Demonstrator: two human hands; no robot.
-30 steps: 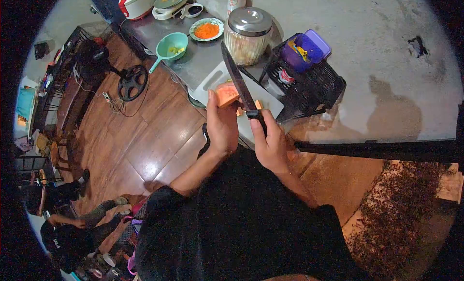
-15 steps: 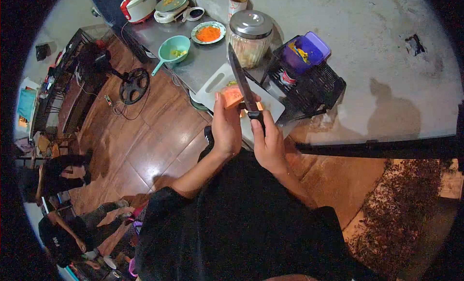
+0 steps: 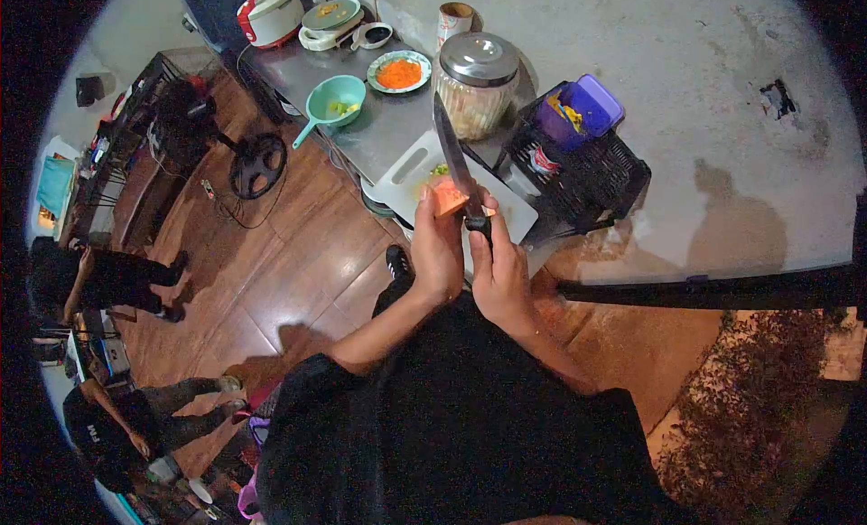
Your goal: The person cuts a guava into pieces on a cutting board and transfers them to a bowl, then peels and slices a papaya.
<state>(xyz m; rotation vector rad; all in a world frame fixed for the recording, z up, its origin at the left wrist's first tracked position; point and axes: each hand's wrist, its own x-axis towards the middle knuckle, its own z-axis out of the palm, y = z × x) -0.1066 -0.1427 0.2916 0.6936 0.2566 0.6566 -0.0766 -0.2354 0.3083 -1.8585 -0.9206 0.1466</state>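
Observation:
Held up over the white cutting board (image 3: 408, 170) is an orange piece of food (image 3: 449, 198), gripped by my left hand (image 3: 437, 249). My right hand (image 3: 502, 281) is wrapped round the black handle of a knife (image 3: 456, 154). Its blade points up and away from me, close against the right side of the orange piece. Small green bits lie on the board behind the piece. My hands hide part of the board.
A green strainer (image 3: 334, 101), a plate of orange shreds (image 3: 399, 72) and a lidded glass jar (image 3: 476, 87) stand on the metal table. A purple container (image 3: 598, 112) sits on a black crate (image 3: 591, 177) at right. Two people are at far left.
The view has shifted, so the table items appear slightly lower and farther right. The orange piece shows a smaller, differently turned face. Both hands keep their holds.

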